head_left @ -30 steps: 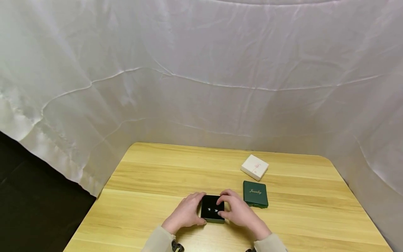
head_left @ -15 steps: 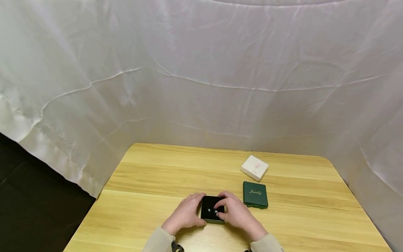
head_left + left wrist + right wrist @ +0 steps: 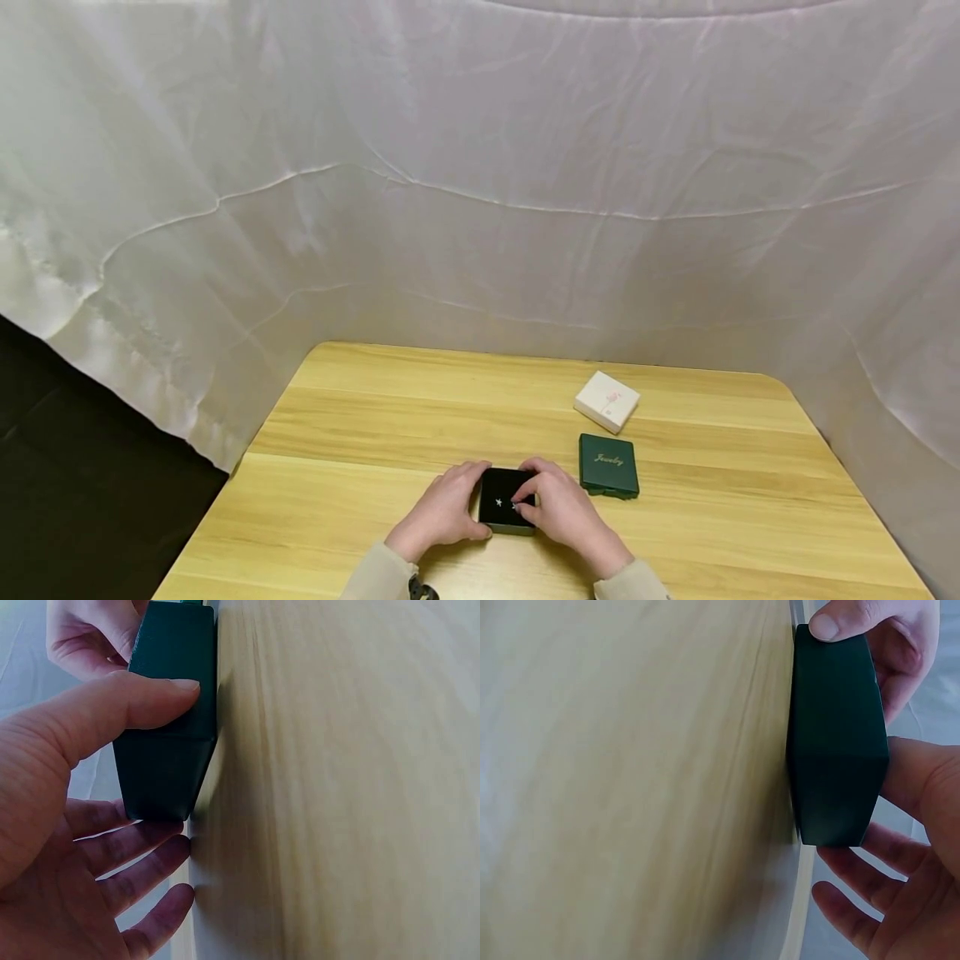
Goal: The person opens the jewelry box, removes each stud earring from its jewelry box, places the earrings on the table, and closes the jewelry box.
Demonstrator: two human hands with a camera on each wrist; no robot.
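Note:
A small green jewelry box [image 3: 507,528] with a black insert lies open on the table in the head view. One silver star-shaped earring [image 3: 498,502] sits in the insert's left half. My left hand [image 3: 447,506] grips the box from the left, thumb [image 3: 161,701] on the near wall and fingers around the far corner. From the right, my right hand [image 3: 561,510] reaches over the insert. Its thumb and index finger pinch a second star earring [image 3: 514,506], mostly covered by the fingertips. Both wrist views show the box's green walls but hide the earrings.
Right of the hands lies a green lid [image 3: 608,465] lettered "Jewelry". Behind it is a white box [image 3: 607,402] with a pink flower print. The wooden table [image 3: 360,417] is enclosed by pale hanging cloth [image 3: 480,250].
My right thumb and index finger have drawn together and closed around the right star earring, which was more visible before. My left hand and the box have stayed in place.

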